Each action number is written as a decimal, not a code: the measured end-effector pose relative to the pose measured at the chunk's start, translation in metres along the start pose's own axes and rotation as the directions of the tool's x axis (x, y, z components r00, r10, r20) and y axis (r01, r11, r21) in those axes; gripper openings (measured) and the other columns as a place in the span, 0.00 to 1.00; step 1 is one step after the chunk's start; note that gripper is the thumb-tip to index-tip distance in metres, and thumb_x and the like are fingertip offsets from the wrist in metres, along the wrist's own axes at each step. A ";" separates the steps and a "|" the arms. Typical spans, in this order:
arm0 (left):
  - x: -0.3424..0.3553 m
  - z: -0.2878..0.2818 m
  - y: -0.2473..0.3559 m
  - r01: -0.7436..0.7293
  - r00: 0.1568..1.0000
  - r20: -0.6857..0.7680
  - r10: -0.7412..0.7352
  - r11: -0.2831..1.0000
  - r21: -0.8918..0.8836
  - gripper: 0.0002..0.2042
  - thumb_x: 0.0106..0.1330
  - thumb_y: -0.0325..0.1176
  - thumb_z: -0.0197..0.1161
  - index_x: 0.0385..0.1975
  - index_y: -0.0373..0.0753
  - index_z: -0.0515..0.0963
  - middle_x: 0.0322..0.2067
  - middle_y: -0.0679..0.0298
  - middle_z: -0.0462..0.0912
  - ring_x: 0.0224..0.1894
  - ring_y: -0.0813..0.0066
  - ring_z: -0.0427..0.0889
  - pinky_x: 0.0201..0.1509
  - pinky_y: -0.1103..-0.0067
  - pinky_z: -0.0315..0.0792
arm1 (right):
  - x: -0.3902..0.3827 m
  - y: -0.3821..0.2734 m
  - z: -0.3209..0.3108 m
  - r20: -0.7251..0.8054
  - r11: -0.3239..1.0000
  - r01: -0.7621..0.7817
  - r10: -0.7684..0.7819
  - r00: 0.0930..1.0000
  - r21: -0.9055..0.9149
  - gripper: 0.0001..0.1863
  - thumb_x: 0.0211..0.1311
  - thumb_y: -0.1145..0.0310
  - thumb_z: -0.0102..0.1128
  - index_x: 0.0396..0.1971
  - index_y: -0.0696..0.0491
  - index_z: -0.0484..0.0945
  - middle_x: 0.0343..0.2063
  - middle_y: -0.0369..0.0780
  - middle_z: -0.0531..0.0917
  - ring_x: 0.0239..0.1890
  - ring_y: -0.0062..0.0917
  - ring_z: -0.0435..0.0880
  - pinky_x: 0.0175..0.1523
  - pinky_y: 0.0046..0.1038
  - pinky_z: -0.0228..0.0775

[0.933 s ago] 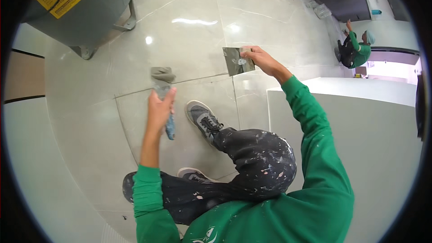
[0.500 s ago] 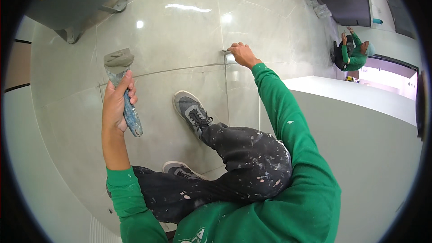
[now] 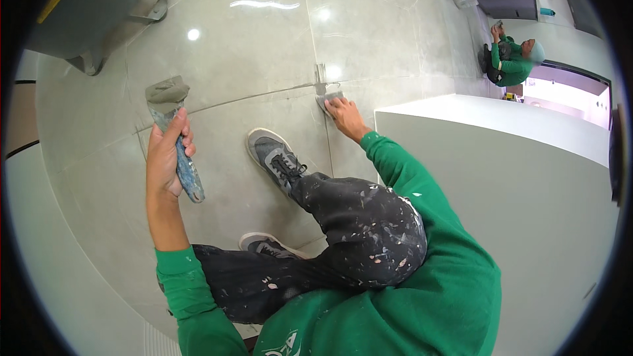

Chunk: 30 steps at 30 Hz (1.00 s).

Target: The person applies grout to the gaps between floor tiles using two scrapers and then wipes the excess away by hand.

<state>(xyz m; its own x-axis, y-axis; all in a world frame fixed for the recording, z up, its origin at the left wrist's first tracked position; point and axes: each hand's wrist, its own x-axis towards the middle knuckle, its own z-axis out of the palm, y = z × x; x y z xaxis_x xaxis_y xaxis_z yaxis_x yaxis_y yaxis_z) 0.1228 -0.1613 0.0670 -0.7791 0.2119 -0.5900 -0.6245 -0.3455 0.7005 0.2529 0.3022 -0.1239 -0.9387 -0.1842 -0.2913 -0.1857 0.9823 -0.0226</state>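
Left hand (image 3: pixel 170 153) curled round paste-laden putty knife (image 3: pixel 190 178); right hand (image 3: pixel 347 118) pinching flat scraper (image 3: pixel 325 101); grey smear (image 3: pixel 321 78) newly visible on glossy tile (image 3: pixel 257 43)

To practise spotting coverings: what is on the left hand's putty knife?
Grey paste lies atop the putty knife. The surface under the paste is covered; the left hand hides part of the knife.

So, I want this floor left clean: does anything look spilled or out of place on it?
Yes: a dark grey smear spreads past the tile joint onto the glossy floor tiles, just beyond the scraper in the right hand. It looks odd because the joint farther left is only a narrow line.
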 end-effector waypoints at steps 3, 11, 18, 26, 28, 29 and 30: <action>0.000 0.000 0.001 -0.008 1.000 -0.013 0.008 1.000 0.000 0.11 0.71 0.38 0.64 0.37 0.41 0.69 0.27 0.70 0.68 0.26 0.86 0.66 0.23 0.87 0.65 | -0.009 0.011 -0.011 0.067 0.999 0.037 -0.038 0.997 0.014 0.22 0.60 0.74 0.54 0.55 0.50 0.79 0.49 0.39 0.79 0.52 0.36 0.76 0.51 0.41 0.70; -0.002 -0.003 -0.001 -0.014 0.999 -0.048 0.014 1.000 -0.013 0.10 0.71 0.37 0.64 0.37 0.41 0.69 0.27 0.70 0.69 0.26 0.86 0.67 0.24 0.87 0.64 | 0.080 0.034 -0.038 -0.181 0.995 -0.036 0.052 0.982 0.093 0.18 0.62 0.76 0.52 0.52 0.52 0.81 0.46 0.43 0.82 0.47 0.41 0.78 0.47 0.42 0.73; 0.000 -0.007 -0.005 -0.021 0.999 -0.037 0.020 0.999 -0.040 0.10 0.71 0.36 0.64 0.38 0.41 0.69 0.27 0.71 0.69 0.26 0.87 0.67 0.23 0.88 0.64 | 0.015 0.010 0.004 -0.119 1.000 0.018 -0.016 0.993 0.011 0.19 0.61 0.74 0.54 0.53 0.53 0.80 0.46 0.43 0.81 0.48 0.41 0.78 0.47 0.42 0.73; 0.000 0.000 -0.002 -0.011 0.999 -0.032 0.009 0.998 -0.067 0.10 0.72 0.36 0.63 0.38 0.41 0.69 0.27 0.71 0.68 0.25 0.87 0.66 0.23 0.88 0.64 | 0.030 0.046 -0.002 -0.089 0.894 -0.366 0.399 0.912 0.260 0.10 0.60 0.72 0.54 0.33 0.60 0.83 0.36 0.54 0.82 0.40 0.50 0.81 0.46 0.45 0.76; -0.002 -0.001 0.001 0.010 0.999 -0.039 -0.012 0.999 -0.042 0.10 0.73 0.36 0.62 0.39 0.42 0.68 0.28 0.71 0.67 0.26 0.87 0.65 0.23 0.88 0.63 | 0.045 0.049 0.009 -0.061 0.874 -0.425 0.450 0.891 0.236 0.10 0.60 0.70 0.55 0.33 0.60 0.82 0.38 0.54 0.81 0.40 0.50 0.82 0.44 0.45 0.77; -0.003 -0.001 0.001 0.011 0.999 -0.035 -0.012 0.999 -0.033 0.10 0.73 0.36 0.62 0.39 0.42 0.68 0.28 0.71 0.67 0.26 0.87 0.65 0.23 0.88 0.63 | 0.053 0.041 0.015 -0.006 0.843 -0.482 0.497 0.868 0.239 0.10 0.60 0.69 0.55 0.32 0.60 0.82 0.38 0.55 0.81 0.40 0.50 0.83 0.45 0.45 0.78; -0.003 -0.001 0.001 0.009 0.999 -0.037 -0.010 0.999 -0.037 0.09 0.73 0.36 0.62 0.39 0.42 0.68 0.27 0.71 0.67 0.26 0.87 0.65 0.23 0.88 0.63 | 0.062 0.033 0.020 0.050 0.810 -0.537 0.541 0.839 0.237 0.11 0.60 0.69 0.55 0.32 0.61 0.82 0.38 0.56 0.81 0.40 0.50 0.83 0.46 0.45 0.78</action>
<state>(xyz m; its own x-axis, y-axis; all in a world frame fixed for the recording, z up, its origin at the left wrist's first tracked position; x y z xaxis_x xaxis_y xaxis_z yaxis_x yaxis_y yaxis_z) 0.1243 -0.1635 0.0690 -0.7701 0.1814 -0.6115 -0.6287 -0.3776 0.6798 0.1943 0.3235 -0.1615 -0.8739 0.3789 -0.3045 0.4222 0.9021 -0.0889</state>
